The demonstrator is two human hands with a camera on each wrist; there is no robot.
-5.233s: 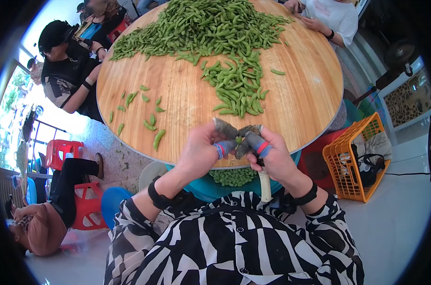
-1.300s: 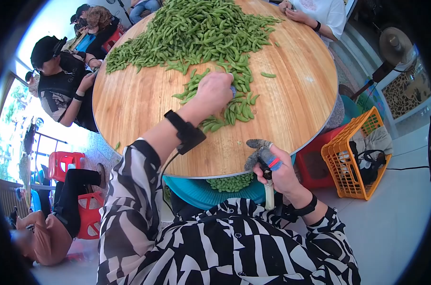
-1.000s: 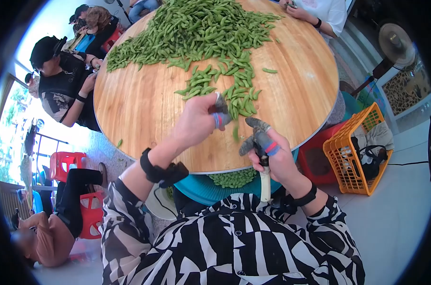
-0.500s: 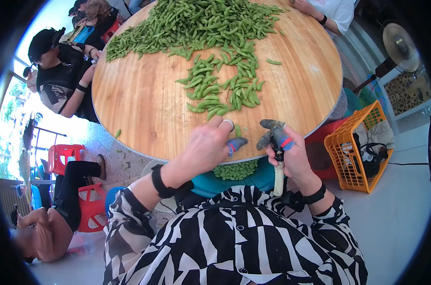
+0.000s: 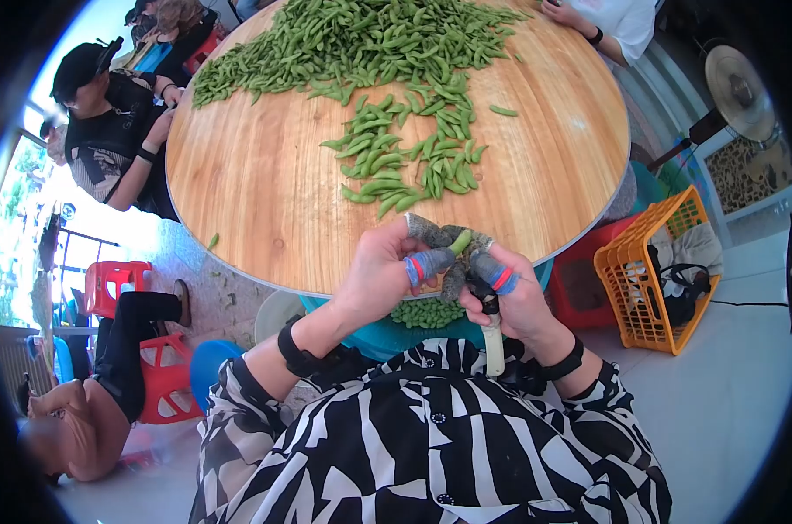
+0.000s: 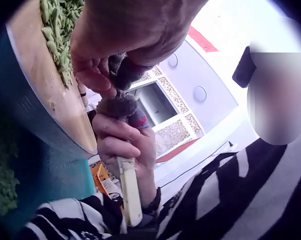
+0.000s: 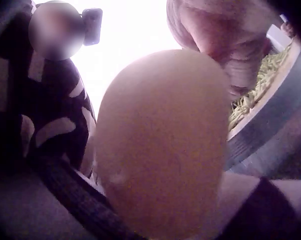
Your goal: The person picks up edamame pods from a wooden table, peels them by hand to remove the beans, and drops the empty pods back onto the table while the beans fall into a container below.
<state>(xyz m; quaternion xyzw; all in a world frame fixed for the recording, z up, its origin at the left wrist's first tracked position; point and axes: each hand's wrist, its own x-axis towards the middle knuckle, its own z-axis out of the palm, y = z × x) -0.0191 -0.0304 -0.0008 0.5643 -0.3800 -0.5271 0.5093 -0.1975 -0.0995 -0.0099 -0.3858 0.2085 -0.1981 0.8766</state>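
Observation:
Near the table's front edge, a green pod (image 5: 460,242) stands between the two hands. The left hand (image 5: 385,265), with grey coverings on thumb and finger, pinches it from the left. The right hand (image 5: 511,293) has its covered fingertips against the same pod and curls its lower fingers round a tool with a pale handle (image 5: 494,346). The left wrist view shows that handle (image 6: 130,192) below the right hand (image 6: 121,137); the tool's working end is hidden. In the right wrist view the handle's rounded end fills the middle.
A large pod heap (image 5: 370,44) covers the far side of the round wooden table (image 5: 256,192), with a looser group nearer. Below the front edge is a teal basin (image 5: 370,336) with shelled beans. An orange crate (image 5: 645,297) stands right; people sit around.
Since half a second ago, the left hand has lifted from the tabletop and met the right hand, and the pod is now held up between them. Earlier, the left hand reached among the pods.

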